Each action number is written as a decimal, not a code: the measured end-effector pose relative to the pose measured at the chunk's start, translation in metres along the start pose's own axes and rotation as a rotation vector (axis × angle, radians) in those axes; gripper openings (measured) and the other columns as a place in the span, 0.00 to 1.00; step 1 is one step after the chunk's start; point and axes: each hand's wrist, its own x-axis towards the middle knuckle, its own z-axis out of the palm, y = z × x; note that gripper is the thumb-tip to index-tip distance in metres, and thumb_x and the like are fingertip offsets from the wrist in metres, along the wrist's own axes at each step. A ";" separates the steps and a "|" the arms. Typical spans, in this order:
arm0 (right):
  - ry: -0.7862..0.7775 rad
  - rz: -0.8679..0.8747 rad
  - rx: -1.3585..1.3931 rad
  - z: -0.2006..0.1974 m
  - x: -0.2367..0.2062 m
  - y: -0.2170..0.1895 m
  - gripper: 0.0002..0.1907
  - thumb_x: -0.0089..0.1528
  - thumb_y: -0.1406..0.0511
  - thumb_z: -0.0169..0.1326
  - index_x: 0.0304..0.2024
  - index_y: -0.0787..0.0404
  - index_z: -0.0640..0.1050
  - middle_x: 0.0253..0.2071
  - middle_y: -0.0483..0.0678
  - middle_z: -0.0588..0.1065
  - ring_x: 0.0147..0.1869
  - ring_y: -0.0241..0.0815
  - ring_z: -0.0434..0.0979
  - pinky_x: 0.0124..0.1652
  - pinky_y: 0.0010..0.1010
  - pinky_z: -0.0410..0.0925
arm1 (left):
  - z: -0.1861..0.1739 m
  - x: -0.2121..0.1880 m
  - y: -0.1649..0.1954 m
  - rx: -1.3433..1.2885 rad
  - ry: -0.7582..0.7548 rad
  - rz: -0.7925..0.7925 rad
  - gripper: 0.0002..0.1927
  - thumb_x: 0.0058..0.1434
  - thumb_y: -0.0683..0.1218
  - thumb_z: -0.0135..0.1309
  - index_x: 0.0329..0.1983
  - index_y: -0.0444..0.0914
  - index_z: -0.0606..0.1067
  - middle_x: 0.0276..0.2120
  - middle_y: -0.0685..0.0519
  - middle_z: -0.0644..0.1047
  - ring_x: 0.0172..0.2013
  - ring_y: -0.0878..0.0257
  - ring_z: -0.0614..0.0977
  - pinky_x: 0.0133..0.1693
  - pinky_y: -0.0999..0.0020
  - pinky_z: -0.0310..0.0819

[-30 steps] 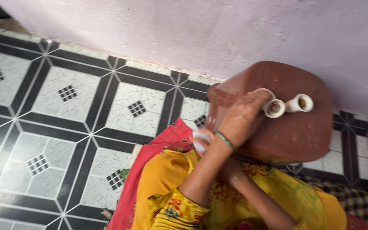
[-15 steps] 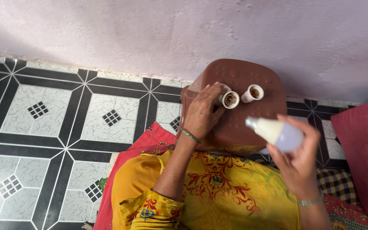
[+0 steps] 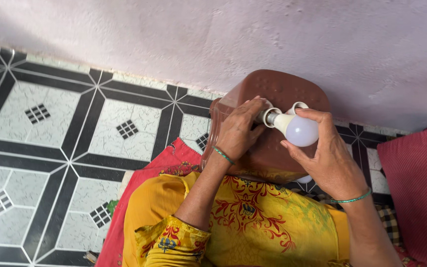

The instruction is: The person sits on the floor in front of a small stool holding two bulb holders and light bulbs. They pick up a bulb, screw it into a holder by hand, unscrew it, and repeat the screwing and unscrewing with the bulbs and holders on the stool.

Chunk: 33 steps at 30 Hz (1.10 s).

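R hand (image 3: 329,155) fingers grip white bulb (image 3: 300,129) w/ its base at white socket (image 3: 267,117), which L hand (image 3: 240,131) fingers close round, 2nd socket (image 3: 298,106) just beyond, atop brown stool (image 3: 273,89).

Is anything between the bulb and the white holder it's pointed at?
Nothing visible does. The right hand has the white bulb with its base at the mouth of the white holder, which the left hand grips on the brown stool.

Pink wall (image 3: 124,34), black-white tiled floor (image 3: 50,143)
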 end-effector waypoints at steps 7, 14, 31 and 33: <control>-0.179 -0.035 -0.374 -0.014 0.019 -0.011 0.33 0.54 0.60 0.66 0.57 0.63 0.66 0.51 0.61 0.72 0.49 0.64 0.79 0.45 0.51 0.74 | 0.009 0.007 0.004 -0.069 0.049 0.058 0.29 0.54 0.40 0.63 0.60 0.37 0.73 0.61 0.46 0.77 0.66 0.51 0.75 0.71 0.57 0.66; -0.334 -0.008 -0.684 -0.012 0.045 -0.024 0.27 0.57 0.56 0.65 0.55 0.58 0.72 0.44 0.60 0.73 0.42 0.65 0.80 0.39 0.51 0.75 | 0.020 0.015 0.012 -0.053 0.061 0.022 0.25 0.53 0.40 0.63 0.56 0.37 0.76 0.56 0.45 0.79 0.64 0.51 0.76 0.69 0.57 0.67; 0.021 0.164 -0.269 0.005 0.043 -0.031 0.33 0.64 0.52 0.65 0.58 0.67 0.67 0.47 0.69 0.75 0.50 0.68 0.78 0.47 0.55 0.70 | 0.009 0.009 0.009 -0.075 0.088 0.044 0.24 0.55 0.42 0.64 0.56 0.39 0.77 0.57 0.49 0.79 0.64 0.54 0.77 0.69 0.59 0.68; 0.017 0.050 -0.196 0.002 0.040 -0.029 0.38 0.61 0.56 0.66 0.63 0.69 0.63 0.55 0.69 0.69 0.54 0.63 0.76 0.52 0.51 0.70 | 0.006 0.009 0.008 -0.079 0.091 0.047 0.24 0.54 0.42 0.65 0.56 0.39 0.77 0.57 0.50 0.80 0.63 0.55 0.78 0.69 0.59 0.69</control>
